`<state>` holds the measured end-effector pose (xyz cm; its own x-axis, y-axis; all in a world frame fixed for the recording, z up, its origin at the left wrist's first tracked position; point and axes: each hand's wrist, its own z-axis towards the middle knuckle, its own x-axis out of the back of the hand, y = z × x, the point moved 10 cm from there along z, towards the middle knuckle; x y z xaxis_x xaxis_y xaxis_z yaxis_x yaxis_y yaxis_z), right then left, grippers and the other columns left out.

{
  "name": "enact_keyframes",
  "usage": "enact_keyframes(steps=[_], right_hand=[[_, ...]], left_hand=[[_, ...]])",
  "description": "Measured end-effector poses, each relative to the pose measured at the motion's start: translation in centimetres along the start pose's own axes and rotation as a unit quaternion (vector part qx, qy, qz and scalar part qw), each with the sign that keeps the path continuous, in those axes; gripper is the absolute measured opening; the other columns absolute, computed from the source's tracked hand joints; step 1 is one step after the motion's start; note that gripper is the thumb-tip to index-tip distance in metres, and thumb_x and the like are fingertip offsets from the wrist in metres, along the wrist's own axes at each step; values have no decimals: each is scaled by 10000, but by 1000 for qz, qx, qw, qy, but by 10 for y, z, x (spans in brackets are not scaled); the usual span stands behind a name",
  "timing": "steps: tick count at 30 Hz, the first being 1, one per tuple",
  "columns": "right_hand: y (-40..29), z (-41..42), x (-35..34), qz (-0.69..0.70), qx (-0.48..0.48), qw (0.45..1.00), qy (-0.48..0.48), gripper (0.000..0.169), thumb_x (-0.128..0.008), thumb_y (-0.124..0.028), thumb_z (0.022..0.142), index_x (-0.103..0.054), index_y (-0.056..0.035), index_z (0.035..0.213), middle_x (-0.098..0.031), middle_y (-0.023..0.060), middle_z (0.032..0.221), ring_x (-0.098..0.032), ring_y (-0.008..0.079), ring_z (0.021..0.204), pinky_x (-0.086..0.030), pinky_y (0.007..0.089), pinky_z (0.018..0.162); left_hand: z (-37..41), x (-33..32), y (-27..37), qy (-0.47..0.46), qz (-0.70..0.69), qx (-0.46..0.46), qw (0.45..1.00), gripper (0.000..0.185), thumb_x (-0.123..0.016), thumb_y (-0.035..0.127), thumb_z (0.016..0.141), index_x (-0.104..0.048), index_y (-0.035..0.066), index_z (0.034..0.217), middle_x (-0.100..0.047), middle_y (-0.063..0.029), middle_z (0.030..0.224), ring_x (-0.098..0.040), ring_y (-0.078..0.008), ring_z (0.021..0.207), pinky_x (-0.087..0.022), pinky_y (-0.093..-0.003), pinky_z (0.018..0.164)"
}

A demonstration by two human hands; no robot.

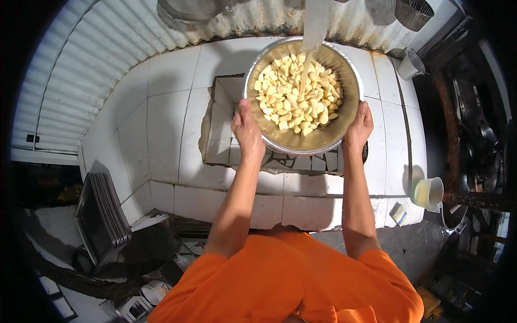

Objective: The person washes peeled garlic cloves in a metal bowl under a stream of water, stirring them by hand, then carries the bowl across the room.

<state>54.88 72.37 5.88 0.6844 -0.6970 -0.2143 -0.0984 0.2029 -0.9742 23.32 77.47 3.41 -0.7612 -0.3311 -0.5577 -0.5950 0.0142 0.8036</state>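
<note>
Both of my hands hold a round metal bowl by its rim, above the tiled sink basin. My left hand grips the left side and my right hand the right side. Many pale, peeled cloves that look like garlic fill the bottom of the bowl. From a translucent spout at the top, a thin stream of water falls onto them. The fingers under the bowl are hidden, and so is most of the basin's far part.
White tiles surround the basin, with a corrugated wall behind. At the right stand a metal cup and a plastic jug, near a small packet. Stacked metal trays lean at the left. A perforated basket hangs above.
</note>
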Motion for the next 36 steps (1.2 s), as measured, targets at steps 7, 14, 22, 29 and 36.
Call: enact_keyframes(steps=[7, 14, 22, 29, 36], right_hand=[[78, 13, 9, -93, -73, 993, -10, 466, -537, -413, 994, -595, 10, 806, -509, -25, 703, -410, 86, 674, -372, 253, 612], [11, -3, -2, 9, 3, 1000, 4, 438, -528, -383, 1003, -611, 11, 831, -578, -2, 750, -461, 84, 711, -416, 265, 639], [93, 30, -1, -150, -88, 984, -41, 435, -515, -365, 1007, -631, 44, 915, -615, 49, 777, -498, 127, 718, -445, 287, 673], [60, 11, 10, -173, 53, 983, -25, 445, -497, -350, 1015, -603, 57, 871, -576, 33, 737, -464, 113, 690, -416, 281, 632], [81, 16, 18, -139, -66, 988, -25, 445, -479, -345, 1024, -638, 53, 905, -618, 52, 755, -509, 113, 722, -444, 278, 676]], left_hand=[[38, 39, -54, 54, 98, 37, 993, 411, -566, 352, 984, -578, -30, 1134, -654, -84, 1058, -631, -165, 932, -524, -342, 794], [6, 4, 0, -10, -23, 0, 1000, 452, -536, 376, 997, -567, -35, 1184, -646, -96, 1089, -626, -176, 932, -519, -329, 795], [38, 36, -52, 37, 101, 81, 991, 453, -493, 368, 1014, -577, -33, 1209, -635, -106, 1128, -600, -195, 988, -485, -355, 862], [17, 41, -47, 53, 85, 37, 994, 435, -487, 362, 1015, -591, -33, 1165, -646, -94, 1081, -601, -168, 961, -486, -324, 844], [19, 36, -53, 50, 97, 69, 992, 426, -477, 360, 1019, -593, -35, 1125, -648, -115, 1109, -622, -187, 950, -508, -334, 821]])
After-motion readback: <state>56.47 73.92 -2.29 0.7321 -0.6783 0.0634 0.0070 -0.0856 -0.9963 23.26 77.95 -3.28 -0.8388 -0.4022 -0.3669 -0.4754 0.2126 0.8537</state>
